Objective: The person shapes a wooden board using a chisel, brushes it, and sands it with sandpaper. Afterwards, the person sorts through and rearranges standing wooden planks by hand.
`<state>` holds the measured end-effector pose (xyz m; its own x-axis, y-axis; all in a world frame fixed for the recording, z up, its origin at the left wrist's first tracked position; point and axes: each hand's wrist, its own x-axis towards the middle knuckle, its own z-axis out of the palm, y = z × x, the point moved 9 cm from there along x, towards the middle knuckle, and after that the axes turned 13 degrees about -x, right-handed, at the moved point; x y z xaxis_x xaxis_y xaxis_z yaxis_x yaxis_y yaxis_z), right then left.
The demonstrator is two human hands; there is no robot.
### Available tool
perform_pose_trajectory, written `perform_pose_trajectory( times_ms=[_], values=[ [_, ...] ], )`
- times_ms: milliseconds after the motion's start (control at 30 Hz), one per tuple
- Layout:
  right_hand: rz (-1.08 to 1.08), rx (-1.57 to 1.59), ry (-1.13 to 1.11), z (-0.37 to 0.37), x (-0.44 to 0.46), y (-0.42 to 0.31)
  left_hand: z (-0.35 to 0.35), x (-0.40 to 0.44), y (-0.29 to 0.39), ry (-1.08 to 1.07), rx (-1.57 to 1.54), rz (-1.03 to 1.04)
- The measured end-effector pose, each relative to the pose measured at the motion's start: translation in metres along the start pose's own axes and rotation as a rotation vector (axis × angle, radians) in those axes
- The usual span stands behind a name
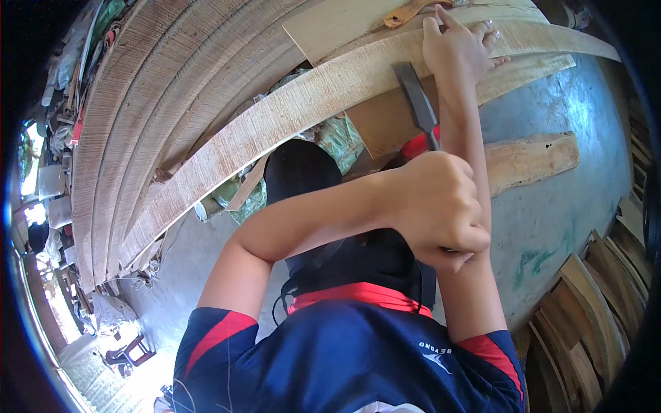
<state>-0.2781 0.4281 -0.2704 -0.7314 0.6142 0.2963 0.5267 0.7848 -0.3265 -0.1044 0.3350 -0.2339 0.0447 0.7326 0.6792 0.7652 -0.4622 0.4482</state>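
My left hand [444, 210] is a closed fist around the handle of a chisel [416, 96], mostly hidden by the fingers. Its flat, dark metal blade points up and away, and its end overlaps the near edge of a long, curved wooden plank [289, 100]. Whether the blade touches the wood, I cannot tell. Beyond it, my right hand [460, 48] rests at the plank with its fingers spread. My left forearm crosses in front of the right one.
Wide, curved boards [158, 76] lie at the left. A brown wooden piece with holes [406, 12] is at the top, near a flat light board [330, 31]. A rough wood slab [533, 162] lies on the grey floor [530, 220]. Curved offcuts [585, 303] are stacked at right.
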Motion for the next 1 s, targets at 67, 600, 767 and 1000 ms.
perform_pose_trajectory(
  times_ms=[67, 600, 767, 1000],
  values=[
    [-0.167, 0.461, -0.113, 0.003, 0.002, 0.015, -0.007, -0.004, -0.011, 0.024, 0.021, 0.023],
    [-0.182, 0.497, -0.071, 0.004, 0.0, -0.003, -0.018, -0.003, -0.024, 0.061, 0.047, 0.024],
    [-0.013, -0.015, 0.038, 0.003, 0.002, 0.011, -0.004, -0.005, -0.01, 0.001, 0.022, 0.027],
    [-0.176, 0.44, -0.078, 0.004, -0.001, -0.005, -0.003, -0.006, -0.007, -0.002, 0.05, 0.041]
  ],
)
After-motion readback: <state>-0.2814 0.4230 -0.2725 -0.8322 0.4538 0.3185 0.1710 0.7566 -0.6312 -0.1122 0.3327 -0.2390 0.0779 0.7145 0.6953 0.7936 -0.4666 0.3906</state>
